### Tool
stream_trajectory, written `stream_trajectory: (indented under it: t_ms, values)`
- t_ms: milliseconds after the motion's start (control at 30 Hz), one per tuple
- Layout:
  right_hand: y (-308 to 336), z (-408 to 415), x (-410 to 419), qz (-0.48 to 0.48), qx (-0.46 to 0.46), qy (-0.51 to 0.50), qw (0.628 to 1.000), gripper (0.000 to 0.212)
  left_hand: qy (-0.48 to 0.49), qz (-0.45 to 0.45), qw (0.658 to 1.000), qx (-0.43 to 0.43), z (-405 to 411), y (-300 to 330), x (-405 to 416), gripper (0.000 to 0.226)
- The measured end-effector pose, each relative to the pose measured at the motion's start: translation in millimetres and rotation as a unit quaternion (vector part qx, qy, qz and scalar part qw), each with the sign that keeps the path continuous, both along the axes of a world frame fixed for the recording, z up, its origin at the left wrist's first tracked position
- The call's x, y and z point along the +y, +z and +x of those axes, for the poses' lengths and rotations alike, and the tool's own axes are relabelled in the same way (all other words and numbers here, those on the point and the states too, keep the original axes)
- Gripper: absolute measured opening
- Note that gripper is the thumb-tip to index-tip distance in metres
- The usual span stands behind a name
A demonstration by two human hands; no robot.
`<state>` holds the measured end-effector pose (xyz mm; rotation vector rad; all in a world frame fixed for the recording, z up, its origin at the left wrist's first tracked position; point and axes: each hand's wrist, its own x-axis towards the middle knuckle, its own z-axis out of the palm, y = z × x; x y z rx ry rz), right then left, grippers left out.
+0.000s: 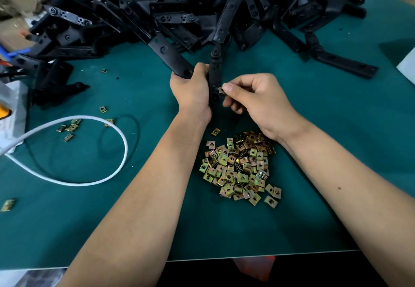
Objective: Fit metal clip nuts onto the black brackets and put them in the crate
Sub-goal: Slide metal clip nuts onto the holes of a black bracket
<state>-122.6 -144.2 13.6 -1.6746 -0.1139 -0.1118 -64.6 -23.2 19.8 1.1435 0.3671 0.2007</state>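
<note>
My left hand (pixel 190 89) grips a black bracket (pixel 215 71) made of two hinged arms, held upright above the green mat. My right hand (pixel 251 98) pinches a small brass-coloured clip nut (pixel 221 90) between thumb and forefinger, right at the edge of the bracket's near arm. A heap of loose clip nuts (pixel 240 167) lies on the mat below my right wrist. A big pile of black brackets (pixel 190 10) covers the back of the table. No crate is in view.
A white cable (pixel 116 134) and a thin black loop (pixel 134 125) curl over the mat (pixel 336 152) at left, with a few stray clip nuts (pixel 70 127) around them. A grey box (pixel 13 111) sits at the left edge. The table's front edge runs below my forearms.
</note>
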Motion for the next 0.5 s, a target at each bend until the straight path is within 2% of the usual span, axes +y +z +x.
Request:
stream_trajectory:
  t_ms: [200,500]
  values:
    - [0.3,-1.1,3.7,0.055,0.034,-0.026,0.998,0.014,0.012,0.012,1.000,-0.007,1.0,-2.3,-3.1,0.032]
    - [3.3,-4.2,9.4,-0.017,0.007,-0.037,0.999,0.018,0.037,0.002,0.999,-0.006,1.2,-3.9,-4.3,0.030]
